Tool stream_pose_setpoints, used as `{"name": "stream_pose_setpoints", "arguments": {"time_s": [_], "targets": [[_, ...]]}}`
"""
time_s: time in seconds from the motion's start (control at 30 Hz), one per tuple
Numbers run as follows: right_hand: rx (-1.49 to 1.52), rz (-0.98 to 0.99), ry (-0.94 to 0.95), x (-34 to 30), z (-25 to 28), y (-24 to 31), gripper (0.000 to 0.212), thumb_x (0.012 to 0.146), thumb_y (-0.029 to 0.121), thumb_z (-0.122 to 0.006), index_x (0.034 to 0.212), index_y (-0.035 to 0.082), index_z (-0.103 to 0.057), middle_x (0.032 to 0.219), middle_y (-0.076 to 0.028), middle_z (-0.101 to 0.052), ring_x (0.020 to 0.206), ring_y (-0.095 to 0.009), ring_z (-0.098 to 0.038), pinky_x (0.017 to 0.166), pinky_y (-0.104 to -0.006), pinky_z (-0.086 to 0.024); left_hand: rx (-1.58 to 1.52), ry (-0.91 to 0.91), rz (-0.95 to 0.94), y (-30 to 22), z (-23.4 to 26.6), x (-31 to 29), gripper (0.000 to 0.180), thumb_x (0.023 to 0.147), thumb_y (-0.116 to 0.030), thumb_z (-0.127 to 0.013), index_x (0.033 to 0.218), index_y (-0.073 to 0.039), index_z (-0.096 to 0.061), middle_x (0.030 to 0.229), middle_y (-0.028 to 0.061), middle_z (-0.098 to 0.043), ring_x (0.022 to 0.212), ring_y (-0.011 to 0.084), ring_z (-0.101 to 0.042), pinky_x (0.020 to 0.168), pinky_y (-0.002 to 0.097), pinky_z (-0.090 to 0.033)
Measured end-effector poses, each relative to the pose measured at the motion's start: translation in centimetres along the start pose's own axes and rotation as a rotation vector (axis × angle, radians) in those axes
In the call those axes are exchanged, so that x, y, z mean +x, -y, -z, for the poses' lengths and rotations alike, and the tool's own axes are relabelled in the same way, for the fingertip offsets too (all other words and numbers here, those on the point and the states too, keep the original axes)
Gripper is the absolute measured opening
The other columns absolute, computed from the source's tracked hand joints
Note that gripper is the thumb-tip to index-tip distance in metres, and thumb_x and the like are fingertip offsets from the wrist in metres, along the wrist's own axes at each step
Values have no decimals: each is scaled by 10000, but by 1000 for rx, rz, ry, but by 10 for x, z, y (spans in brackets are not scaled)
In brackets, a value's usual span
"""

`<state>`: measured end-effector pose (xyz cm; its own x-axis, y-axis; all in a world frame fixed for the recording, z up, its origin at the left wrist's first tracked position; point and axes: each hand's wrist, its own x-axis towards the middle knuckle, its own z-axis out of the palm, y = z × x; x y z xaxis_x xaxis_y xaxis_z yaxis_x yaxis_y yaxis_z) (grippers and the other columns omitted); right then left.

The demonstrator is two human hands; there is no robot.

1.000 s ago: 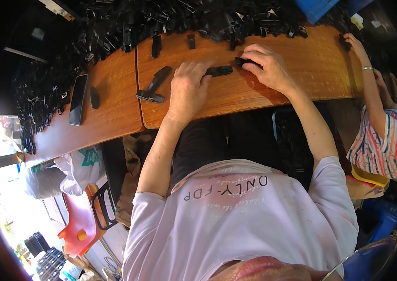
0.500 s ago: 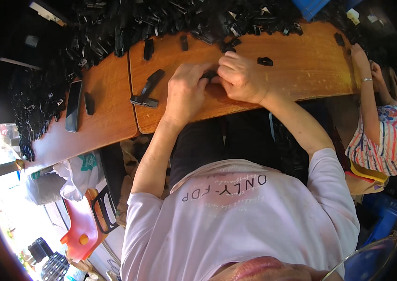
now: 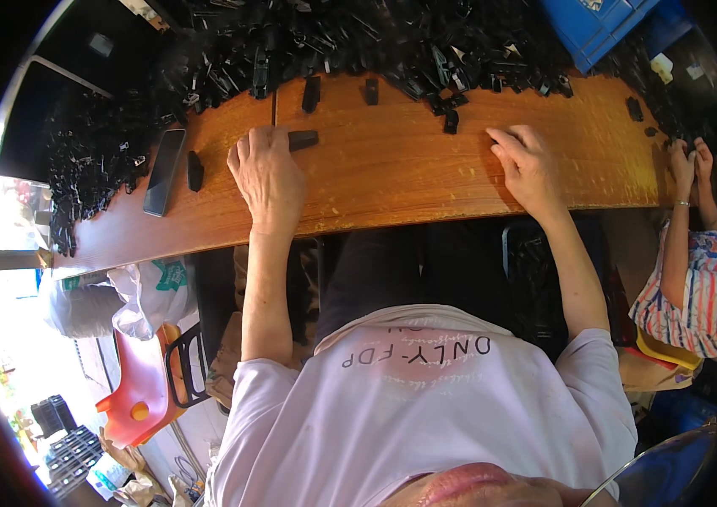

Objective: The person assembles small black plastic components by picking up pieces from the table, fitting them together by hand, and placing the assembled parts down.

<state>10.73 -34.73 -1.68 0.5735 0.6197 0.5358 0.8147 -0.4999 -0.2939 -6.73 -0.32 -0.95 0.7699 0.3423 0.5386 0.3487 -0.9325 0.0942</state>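
Observation:
My left hand [image 3: 267,177] rests palm down on the wooden table [image 3: 375,182], fingers curled over a T-shaped black plastic part [image 3: 303,139]. One arm of that part sticks out to the right of the knuckles; the rest is under the hand. Farther right, my right hand [image 3: 528,169] has its fingers bent together just above the tabletop, and whatever they pinch is hidden. Between the hands, at the pile's edge, lies a small black piece [image 3: 451,123]. Two more black parts, one longer [image 3: 311,95] and one short [image 3: 371,91], lie beyond my left hand.
A heap of black plastic parts [image 3: 358,51] lines the table's far side. A dark phone [image 3: 164,173] and a narrow black part [image 3: 195,171] lie at left. A blue crate [image 3: 599,29] stands far right. Another person's hands [image 3: 690,169] are at the right end.
My hands were together at the middle around a small dark piece; now they are apart. The left has moved onto the T-shaped part, the right to where a small black part lay. The view has shifted.

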Motion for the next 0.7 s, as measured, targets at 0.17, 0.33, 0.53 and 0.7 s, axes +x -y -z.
{"name": "stream_pose_setpoints", "arguments": {"time_s": [0.17,0.33,0.53,0.7], "targets": [[315,99,-79,11,-30,27,274,972,76,-762,1239,23,-739,1075,-154,-737,896,-335,-722,759,-411,-588,-232,-152,-150,-37,-13,49,494,878,34,-583,1335,-80,-730,1373,66,-674,1268,314,-604,1103,471,-428],[484,38,36,30,-45,52,127,964,113,-790,1056,25,-792,1076,-100,-749,842,-269,-737,748,-369,-590,-5,-92,-278,-36,-66,102,579,891,50,-596,1440,-123,-658,1475,81,-607,1410,340,-528,1196,476,-393],[376,-144,-45,20,-45,45,161,968,140,-789,1093,39,-795,1046,-81,-735,830,-250,-725,735,-363,-579,-227,43,-244,-34,-60,84,612,887,101,-577,1458,-112,-631,1516,91,-571,1463,398,-476,1223,496,-416],[292,-118,16,21,-36,50,207,975,179,-786,1136,49,-789,1069,-83,-730,845,-255,-724,746,-369,-577,-213,50,-308,-28,-23,36,593,866,121,-569,1419,-76,-652,1491,95,-586,1399,386,-536,1180,475,-456]]}}
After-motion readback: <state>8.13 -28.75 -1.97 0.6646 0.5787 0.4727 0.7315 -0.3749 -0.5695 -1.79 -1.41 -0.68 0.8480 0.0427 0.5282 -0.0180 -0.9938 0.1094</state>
